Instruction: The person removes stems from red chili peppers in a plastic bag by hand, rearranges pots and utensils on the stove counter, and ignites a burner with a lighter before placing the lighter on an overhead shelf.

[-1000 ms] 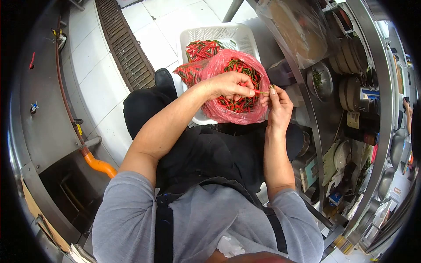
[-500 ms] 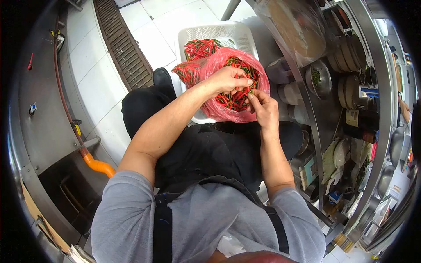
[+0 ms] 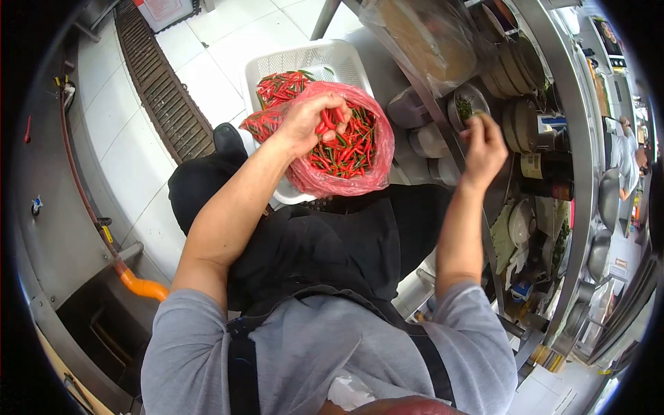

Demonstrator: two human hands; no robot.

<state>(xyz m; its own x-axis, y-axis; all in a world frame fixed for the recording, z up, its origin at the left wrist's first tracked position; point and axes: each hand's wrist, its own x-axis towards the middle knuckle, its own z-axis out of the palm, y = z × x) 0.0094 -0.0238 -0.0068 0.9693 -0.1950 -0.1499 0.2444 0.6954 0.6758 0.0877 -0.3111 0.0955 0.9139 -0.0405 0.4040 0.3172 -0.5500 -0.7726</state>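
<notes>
My left hand (image 3: 303,126) is closed around several red chilies (image 3: 335,119), above the mouth of a pink plastic bag (image 3: 382,166). Red chilies with green stems (image 3: 354,149) fill the bag. It rests in a white perforated basket (image 3: 356,69), where more loose red chilies (image 3: 280,90) lie behind it. Off to the right, my right hand (image 3: 485,152) has its fingers pinched together at the near edge of a metal bowl (image 3: 478,100) with small green stems (image 3: 463,107) in it. Whatever those fingertips hold is too small to make out.
A steel shelf unit (image 3: 443,131) with containers and stacked pans runs along the right. Beyond the basket are white floor tiles (image 3: 228,41) and a drain grate (image 3: 162,90). An orange pipe (image 3: 142,285) and steel panels stand on the left. Another person (image 3: 628,159) appears far right.
My right hand has left the chilies at the bag and moved right to the metal bowl. My left hand stays over the bag, still holding chilies. The whole view has shifted slightly.
</notes>
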